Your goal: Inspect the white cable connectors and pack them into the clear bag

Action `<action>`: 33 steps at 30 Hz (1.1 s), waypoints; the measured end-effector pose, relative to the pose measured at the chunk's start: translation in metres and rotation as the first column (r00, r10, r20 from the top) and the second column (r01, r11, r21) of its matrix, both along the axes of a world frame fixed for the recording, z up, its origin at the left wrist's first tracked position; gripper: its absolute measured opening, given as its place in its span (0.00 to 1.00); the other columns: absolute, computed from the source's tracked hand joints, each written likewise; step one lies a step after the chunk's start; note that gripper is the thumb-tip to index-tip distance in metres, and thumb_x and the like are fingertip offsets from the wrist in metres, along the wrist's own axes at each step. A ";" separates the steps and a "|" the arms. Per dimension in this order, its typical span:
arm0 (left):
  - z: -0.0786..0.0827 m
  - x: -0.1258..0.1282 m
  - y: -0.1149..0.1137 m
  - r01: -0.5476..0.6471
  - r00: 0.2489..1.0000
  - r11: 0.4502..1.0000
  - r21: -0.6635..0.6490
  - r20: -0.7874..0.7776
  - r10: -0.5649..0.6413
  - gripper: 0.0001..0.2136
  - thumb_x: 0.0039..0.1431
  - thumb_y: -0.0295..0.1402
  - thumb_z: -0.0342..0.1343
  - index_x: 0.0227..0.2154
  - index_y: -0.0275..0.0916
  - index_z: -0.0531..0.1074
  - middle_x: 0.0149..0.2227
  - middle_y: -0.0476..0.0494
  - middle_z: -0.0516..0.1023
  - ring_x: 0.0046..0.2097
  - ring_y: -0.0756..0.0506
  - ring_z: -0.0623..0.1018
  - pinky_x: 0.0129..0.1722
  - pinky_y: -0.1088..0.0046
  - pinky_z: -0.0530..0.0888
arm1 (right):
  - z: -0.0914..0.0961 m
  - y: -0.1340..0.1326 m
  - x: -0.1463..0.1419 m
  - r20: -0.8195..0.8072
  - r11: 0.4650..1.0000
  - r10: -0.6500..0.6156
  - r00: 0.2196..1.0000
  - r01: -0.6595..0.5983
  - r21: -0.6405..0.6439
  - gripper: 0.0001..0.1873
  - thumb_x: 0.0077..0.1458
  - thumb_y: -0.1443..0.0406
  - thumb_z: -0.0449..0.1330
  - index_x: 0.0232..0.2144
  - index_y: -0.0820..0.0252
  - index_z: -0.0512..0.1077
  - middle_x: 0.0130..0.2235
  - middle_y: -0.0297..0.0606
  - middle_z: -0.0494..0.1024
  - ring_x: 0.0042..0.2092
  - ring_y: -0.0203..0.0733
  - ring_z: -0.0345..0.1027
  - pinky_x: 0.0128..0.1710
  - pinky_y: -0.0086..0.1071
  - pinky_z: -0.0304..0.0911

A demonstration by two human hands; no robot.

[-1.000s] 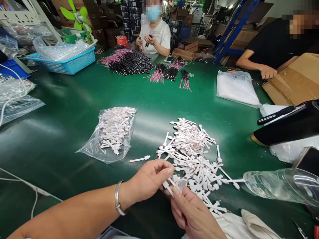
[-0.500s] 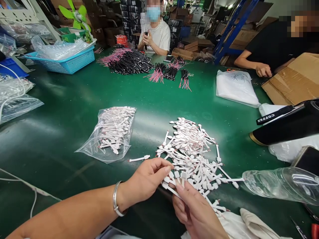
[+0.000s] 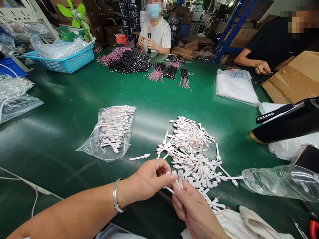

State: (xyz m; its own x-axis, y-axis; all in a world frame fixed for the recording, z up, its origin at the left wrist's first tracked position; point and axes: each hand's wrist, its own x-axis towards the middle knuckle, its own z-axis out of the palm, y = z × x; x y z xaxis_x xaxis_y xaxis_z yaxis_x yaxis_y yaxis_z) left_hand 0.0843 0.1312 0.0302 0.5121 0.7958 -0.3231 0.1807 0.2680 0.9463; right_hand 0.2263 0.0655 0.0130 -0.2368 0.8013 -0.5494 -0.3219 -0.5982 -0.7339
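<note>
My right hand (image 3: pixel 190 205) is closed on a few short white cables (image 3: pixel 180 176), their flat connector ends sticking up between thumb and fingers. Against it, my left hand (image 3: pixel 153 179) pinches with thumb and forefinger at the same white cables; its curled fingers partly hide what they grip. Just beyond both hands spreads a loose pile of white cables (image 3: pixel 191 142) with reddish wire ends. One single white cable (image 3: pixel 139 157) lies apart, left of the pile. Farther left, a clear plastic bag (image 3: pixel 91 146) holds many more such cables.
A clear plastic bottle (image 3: pixel 279 182) lies at the right, near a black tumbler (image 3: pixel 286 122). Cloth (image 3: pixel 234 222) and red-handled scissors (image 3: pixel 314 229) are at the near right. Black cables (image 3: pixel 132 59) are heaped before a masked co-worker (image 3: pixel 159 33). A blue basket (image 3: pixel 72 63) stands far left.
My left thumb and fingers have moved right onto the cables in my right hand, covering some of them. Across the table, the co-worker's hands have moved apart around a black bundle.
</note>
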 end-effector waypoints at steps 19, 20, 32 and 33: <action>-0.011 0.004 -0.006 -0.027 0.986 0.976 -0.215 0.153 0.061 0.23 0.53 0.54 0.48 0.20 0.36 0.61 0.18 0.52 0.64 0.20 0.55 0.58 0.20 0.78 0.55 | 0.002 -0.002 -0.003 -0.175 0.998 0.039 0.984 -0.048 -0.048 0.21 0.47 0.51 0.62 0.27 0.60 0.60 0.17 0.21 0.55 0.18 0.24 0.41 0.18 0.23 0.35; -0.011 0.004 -0.006 -0.037 0.985 0.975 -0.221 0.154 0.072 0.23 0.53 0.54 0.49 0.20 0.36 0.61 0.18 0.52 0.64 0.21 0.55 0.58 0.20 0.78 0.55 | 0.003 -0.002 -0.003 -0.179 0.997 0.037 0.983 -0.048 -0.055 0.21 0.47 0.51 0.62 0.26 0.60 0.60 0.17 0.21 0.56 0.18 0.24 0.41 0.18 0.23 0.34; -0.005 0.002 -0.004 -0.004 0.991 0.988 -0.156 0.134 0.025 0.22 0.53 0.54 0.48 0.21 0.37 0.58 0.19 0.55 0.59 0.22 0.54 0.57 0.22 0.78 0.55 | 0.000 0.000 0.000 -0.171 0.995 0.042 0.984 -0.056 -0.081 0.22 0.45 0.50 0.63 0.25 0.59 0.59 0.16 0.22 0.56 0.16 0.24 0.42 0.17 0.24 0.33; -0.004 0.002 -0.004 -0.002 0.992 0.990 -0.140 0.124 0.019 0.22 0.53 0.54 0.48 0.20 0.38 0.57 0.19 0.55 0.58 0.22 0.54 0.56 0.22 0.78 0.55 | -0.001 0.000 0.000 -0.161 0.996 0.040 0.986 -0.052 -0.074 0.22 0.46 0.50 0.62 0.25 0.59 0.59 0.16 0.22 0.56 0.17 0.24 0.42 0.17 0.24 0.33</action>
